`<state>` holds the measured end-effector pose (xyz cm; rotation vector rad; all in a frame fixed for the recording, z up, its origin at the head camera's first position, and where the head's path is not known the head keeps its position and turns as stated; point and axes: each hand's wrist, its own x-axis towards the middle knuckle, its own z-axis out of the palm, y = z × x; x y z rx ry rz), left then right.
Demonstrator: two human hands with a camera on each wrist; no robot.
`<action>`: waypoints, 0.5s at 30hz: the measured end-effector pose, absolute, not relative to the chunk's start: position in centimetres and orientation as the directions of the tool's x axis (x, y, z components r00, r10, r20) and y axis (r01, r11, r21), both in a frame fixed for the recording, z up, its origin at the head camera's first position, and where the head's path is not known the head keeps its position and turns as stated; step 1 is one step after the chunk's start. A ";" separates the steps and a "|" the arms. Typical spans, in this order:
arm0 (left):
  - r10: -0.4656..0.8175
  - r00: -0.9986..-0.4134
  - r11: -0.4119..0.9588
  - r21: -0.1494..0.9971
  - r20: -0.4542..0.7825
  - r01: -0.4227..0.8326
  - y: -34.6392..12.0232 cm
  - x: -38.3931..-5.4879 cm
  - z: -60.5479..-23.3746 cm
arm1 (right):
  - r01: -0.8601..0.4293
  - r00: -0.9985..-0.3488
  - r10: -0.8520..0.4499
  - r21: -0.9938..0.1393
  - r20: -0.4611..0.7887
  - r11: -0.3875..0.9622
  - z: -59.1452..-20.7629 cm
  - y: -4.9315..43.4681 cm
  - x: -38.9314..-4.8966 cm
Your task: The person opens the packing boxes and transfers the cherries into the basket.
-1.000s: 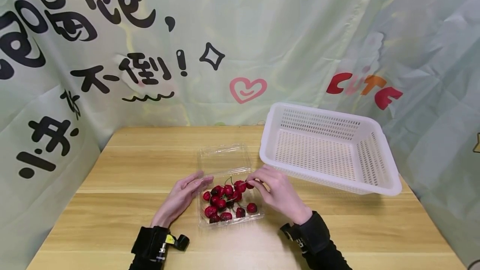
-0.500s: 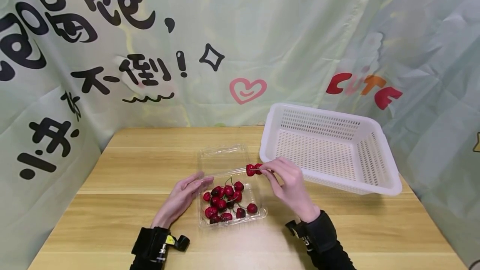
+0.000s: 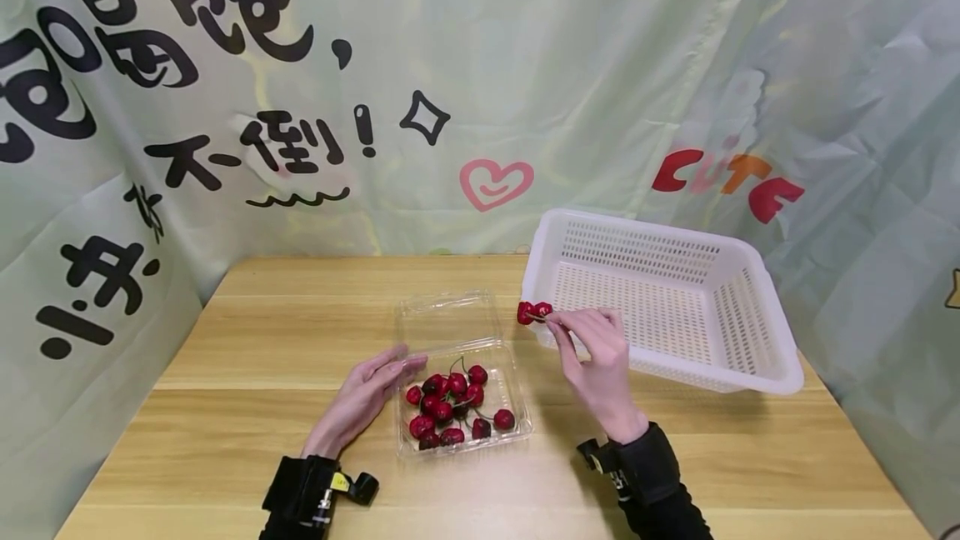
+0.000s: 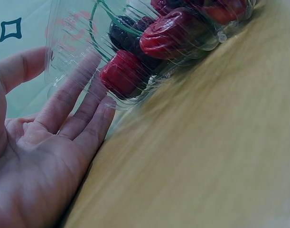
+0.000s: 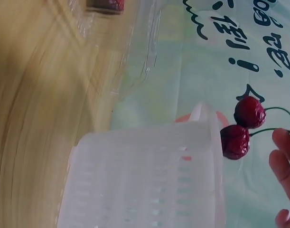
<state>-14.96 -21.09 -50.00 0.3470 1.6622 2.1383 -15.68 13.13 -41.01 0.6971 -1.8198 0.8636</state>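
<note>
Two dark red cherries [image 5: 249, 112] dangle by green stems that my right hand [image 3: 597, 361] pinches between thumb and fingertips. In the head view the pair hangs by the near left corner of the white plastic basket [image 3: 776, 357]. My left hand [image 3: 367, 394] lies against the left side of a clear plastic box [image 3: 517, 432], its fingers straight and touching the wall. Several more cherries [image 3: 442, 411] lie in the box, some with stems. The left wrist view shows the palm [image 4: 40, 175] turned up, the fingertips at the box.
The box's clear lid [image 3: 446, 319] is folded back behind it on the wooden table [image 3: 285, 340]. A printed cloth backdrop [image 3: 600, 65] hangs behind and beside the table. The basket stands at the table's back right.
The right hand has lifted two cherries out of the box and carried them up and right to the basket's corner. The left hand has stayed at the box.
</note>
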 end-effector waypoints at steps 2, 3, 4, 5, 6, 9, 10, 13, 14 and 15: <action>0.462 -0.885 -0.210 0.964 -0.052 -0.166 -21.1 -14.9 -50.0 | -0.744 -0.394 -0.061 -0.279 0.917 0.607 -41.1 13.3 -15.7; 0.461 -0.886 -0.212 0.963 -0.052 -0.166 -21.1 -14.9 -50.0 | -0.733 -0.407 -0.048 -0.295 0.912 0.613 -41.2 13.4 -15.7; 0.463 -0.885 -0.211 0.964 -0.049 -0.164 -21.1 -14.9 -50.0 | -0.723 -0.422 -0.038 -0.310 0.906 0.618 -41.3 13.5 -15.7; 0.463 -0.885 -0.211 0.964 -0.047 -0.162 -21.1 -14.9 -50.0 | -0.713 -0.434 -0.032 -0.321 0.900 0.623 -41.3 13.6 -15.8; 0.465 -0.884 -0.211 0.964 -0.045 -0.160 -21.1 -15.0 -50.0 | -0.703 -0.443 -0.029 -0.327 0.896 0.631 -41.4 13.7 -15.8; 0.467 -0.883 -0.210 0.965 -0.044 -0.159 -21.2 -15.0 -50.0 | -0.677 -0.461 -0.023 -0.334 0.887 0.655 -41.5 13.9 -15.9; 0.466 -0.883 -0.209 0.965 -0.044 -0.159 -21.2 -15.0 -50.0 | -0.665 -0.463 -0.021 -0.332 0.886 0.669 -41.6 14.0 -15.9; 0.467 -0.883 -0.204 0.966 -0.048 -0.161 -21.2 -14.9 -50.0 | -0.625 -0.484 -0.013 -0.335 0.875 0.705 -41.6 14.2 -16.0; 0.466 -0.883 -0.203 0.966 -0.052 -0.163 -21.1 -14.9 -50.0 | -0.608 -0.494 -0.013 -0.335 0.869 0.720 -41.7 14.3 -15.9; 0.465 -0.884 -0.202 0.965 -0.054 -0.165 -21.1 -14.9 -50.0 | -0.593 -0.504 -0.010 -0.338 0.864 0.731 -41.7 14.4 -15.9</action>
